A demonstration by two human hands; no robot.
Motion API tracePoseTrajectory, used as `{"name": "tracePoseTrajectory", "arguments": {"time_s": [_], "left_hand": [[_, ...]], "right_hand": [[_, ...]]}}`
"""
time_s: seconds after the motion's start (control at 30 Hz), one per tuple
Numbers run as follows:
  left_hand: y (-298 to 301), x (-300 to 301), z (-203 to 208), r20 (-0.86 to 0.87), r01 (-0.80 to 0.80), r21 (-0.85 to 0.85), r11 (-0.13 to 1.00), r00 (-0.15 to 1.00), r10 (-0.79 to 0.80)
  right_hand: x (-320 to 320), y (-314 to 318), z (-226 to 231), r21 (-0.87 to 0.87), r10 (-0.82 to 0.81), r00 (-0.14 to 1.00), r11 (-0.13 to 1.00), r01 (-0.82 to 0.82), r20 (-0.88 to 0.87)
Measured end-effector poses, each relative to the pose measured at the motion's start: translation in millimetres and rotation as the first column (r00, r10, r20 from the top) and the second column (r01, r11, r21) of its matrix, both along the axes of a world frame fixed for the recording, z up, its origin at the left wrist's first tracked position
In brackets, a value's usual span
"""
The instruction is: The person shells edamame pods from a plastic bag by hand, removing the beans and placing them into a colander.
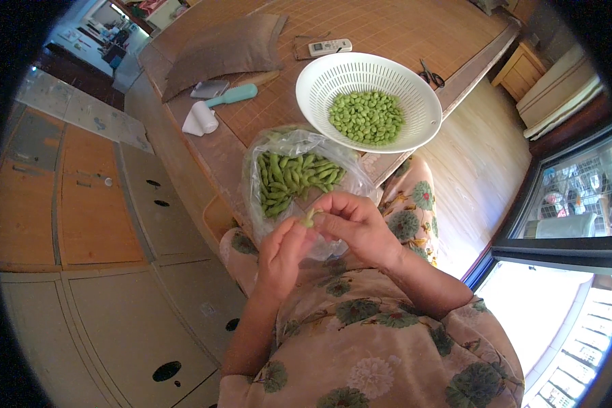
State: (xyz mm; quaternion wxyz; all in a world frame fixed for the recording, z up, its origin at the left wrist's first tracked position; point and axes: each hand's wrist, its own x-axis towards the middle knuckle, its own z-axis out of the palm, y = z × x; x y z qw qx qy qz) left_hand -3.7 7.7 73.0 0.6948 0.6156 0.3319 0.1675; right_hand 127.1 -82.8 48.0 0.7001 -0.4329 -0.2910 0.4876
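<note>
My left hand point(285, 250) and my right hand point(355, 224) meet over the near edge of a clear plastic bag. Between their fingertips they pinch a small green soybean pod point(310, 217), partly hidden by the fingers. Whole green soybean pods point(294, 178) lie heaped in the open plastic bag point(253, 187), just beyond my hands. Behind it, to the right, a white slotted colander point(313, 81) holds a pile of shelled green beans point(367, 117).
On the mat-covered surface point(387, 30) are a brown pillow point(224, 51), a white remote control point(330, 47), black scissors point(431, 73), a teal-handled brush point(236, 94) and a white roll point(201, 120). Wooden cabinets point(102, 204) stand at left; a glazed door or window point(571, 197) is at right.
</note>
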Motion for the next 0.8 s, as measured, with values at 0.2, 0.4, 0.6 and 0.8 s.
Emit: {"name": "tracePoseTrajectory", "arguments": {"time_s": [0.2, 0.4, 0.6, 0.8], "left_hand": [[10, -8, -15, 0.003, 0.015, -0.154, 0.988, 1.0, -0.014], [3, 0, -10, -0.048, 0.003, -0.071, 0.997, 0.999, -0.006], [2, 2, -10, -0.006, 0.053, 0.09, 0.995, 0.999, -0.053], [5, -2, -9, 0.0, 0.069, 0.088, 0.994, 0.998, -0.07]], "right_hand": [[2, 1, -3, 0.0, 0.023, 1.0, 1.0, -0.023, 0.004], [-12, 5, -6, -0.004, -0.203, 0.979, 0.979, 0.203, 0.016], [-11, -3, -3, 0.146, -0.364, 0.728, 0.926, 0.347, 0.581], [-10, -2, -7, 0.21, -0.4, 0.706, 0.915, 0.345, 0.585]]}}
